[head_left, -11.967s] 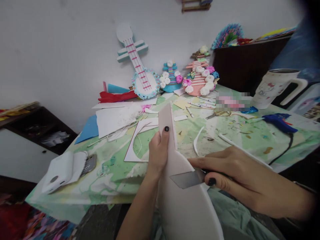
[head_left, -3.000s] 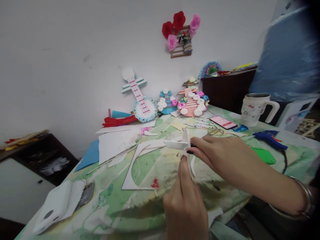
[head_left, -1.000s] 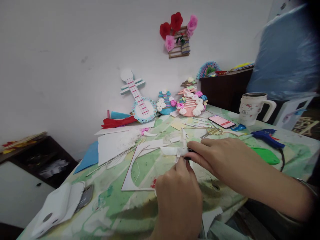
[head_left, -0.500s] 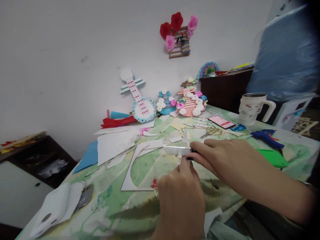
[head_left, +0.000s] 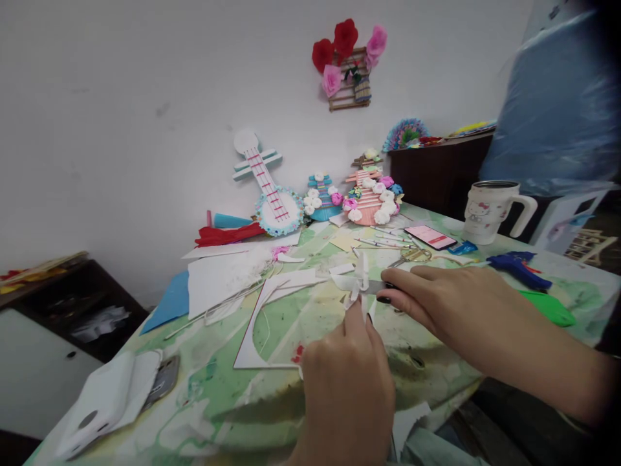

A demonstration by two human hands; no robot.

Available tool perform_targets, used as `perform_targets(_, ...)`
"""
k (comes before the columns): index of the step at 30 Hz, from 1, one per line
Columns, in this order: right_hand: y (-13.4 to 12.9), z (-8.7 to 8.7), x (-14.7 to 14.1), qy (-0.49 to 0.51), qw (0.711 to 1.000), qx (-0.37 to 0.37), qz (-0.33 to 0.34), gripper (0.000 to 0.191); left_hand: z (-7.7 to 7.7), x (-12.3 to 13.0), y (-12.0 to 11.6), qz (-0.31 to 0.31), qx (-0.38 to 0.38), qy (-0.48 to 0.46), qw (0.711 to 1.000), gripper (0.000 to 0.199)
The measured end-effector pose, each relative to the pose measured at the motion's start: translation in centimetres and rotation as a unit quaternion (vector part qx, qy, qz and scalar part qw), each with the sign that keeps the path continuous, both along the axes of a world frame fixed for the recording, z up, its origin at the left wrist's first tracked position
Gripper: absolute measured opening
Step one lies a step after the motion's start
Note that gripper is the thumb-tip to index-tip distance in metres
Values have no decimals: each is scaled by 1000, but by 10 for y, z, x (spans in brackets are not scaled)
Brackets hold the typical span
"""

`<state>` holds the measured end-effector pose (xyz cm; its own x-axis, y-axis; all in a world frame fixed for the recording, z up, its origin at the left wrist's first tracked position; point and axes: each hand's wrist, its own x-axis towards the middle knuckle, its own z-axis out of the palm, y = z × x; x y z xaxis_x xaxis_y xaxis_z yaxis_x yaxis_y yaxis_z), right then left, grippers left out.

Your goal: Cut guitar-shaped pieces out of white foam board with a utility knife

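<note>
Between the fingertips of my left hand [head_left: 348, 375] a small white strip [head_left: 361, 268], perhaps foam board, is pinched and stands roughly upright. My right hand [head_left: 449, 307] is closed on a knife [head_left: 374, 287]; its handle is mostly hidden in my fingers. The blade points left and meets the strip just above my left fingertips, with its tip showing beyond. Left of my hands lies a white board with a large rounded cutout [head_left: 248, 336]. A loose white scrap [head_left: 342, 268] rests behind the blade.
Scissors [head_left: 414, 255], a phone [head_left: 431, 237], a white mug [head_left: 491, 210] and a blue glue gun [head_left: 519, 268] lie to the right. Decorated paper instruments [head_left: 279, 210] lean on the wall. A white case [head_left: 104, 401] sits at the left table edge.
The knife has shifted slightly right and turned, so less of its flat shows, and it now crosses the strip. My right hand has moved a little right; my left hand has barely moved.
</note>
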<state>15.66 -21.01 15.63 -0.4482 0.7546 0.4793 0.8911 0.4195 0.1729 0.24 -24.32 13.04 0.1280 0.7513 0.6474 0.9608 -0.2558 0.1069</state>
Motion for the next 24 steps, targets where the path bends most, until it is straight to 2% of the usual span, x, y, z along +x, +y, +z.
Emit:
perform_targets(6,3,7,2,7,1000,-13,17,41,-3,1,-4,-46,28,4,999,32)
perform_targets(12,7,11,5,29,998,-26,52,42,-10,-1,-4,-14,10,-13,1000,35)
perform_targets(16,4,8,2,46,996,-32,65,39,7,-7,-6,-33,-96,-28,994,41)
perform_targets(20,-2,6,-3,64,994,-52,77,40,31,-7,-6,-14,-218,-28,975,24)
perform_targets(24,-9,4,-6,72,990,-84,85,41,33,-1,-4,39,-266,-1,963,28)
